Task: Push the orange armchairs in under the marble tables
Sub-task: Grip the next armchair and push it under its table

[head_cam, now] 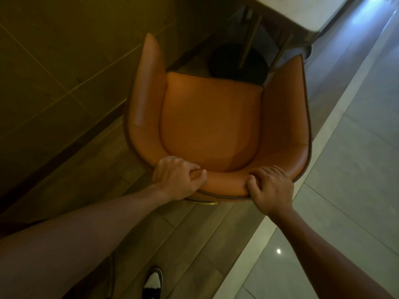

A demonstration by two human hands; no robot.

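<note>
An orange leather armchair [209, 126] stands below me, its curved back nearest and its open front facing away. My left hand [176, 176] grips the back rim on the left. My right hand [271, 187] grips the same rim on the right. Beyond the seat, a pale marble table [302, 11] shows at the top of the view, with its dark round base [235, 63] and slanted legs on the floor underneath. The chair's right arm reaches just under the table's edge; the seat lies in front of the base.
A panelled wall [64, 72] with a dark skirting runs close along the chair's left side. Wood-look flooring [194, 234] lies under me, glossy pale tiles [356, 169] to the right. My shoe [153, 283] shows at the bottom.
</note>
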